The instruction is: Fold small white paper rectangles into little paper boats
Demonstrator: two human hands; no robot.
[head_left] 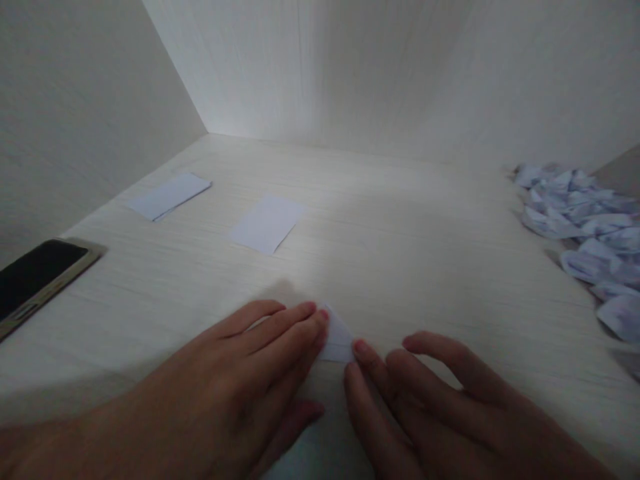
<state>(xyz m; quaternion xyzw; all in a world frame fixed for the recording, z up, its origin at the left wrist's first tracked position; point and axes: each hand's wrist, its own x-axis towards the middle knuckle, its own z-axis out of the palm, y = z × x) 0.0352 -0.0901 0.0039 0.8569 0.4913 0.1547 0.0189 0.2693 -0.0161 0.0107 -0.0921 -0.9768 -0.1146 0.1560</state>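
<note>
A small folded piece of white paper (337, 339) lies on the pale table, close to me, with a slanted edge on its right side. My left hand (250, 363) reaches in from the left, its fingers close together and holding the paper down; they hide the paper's left part. At the paper's lower right corner, my right hand (425, 400) grips it between thumb and a fingertip. The other fingers of that hand are bent and stay off the paper.
A single flat white sheet (267, 223) lies beyond my hands. Farther left is a small stack of white paper (173, 195). A phone (43, 277) rests at the left edge. Several folded paper pieces (590, 227) are heaped at the right. Pale walls (320, 73) rise behind and left.
</note>
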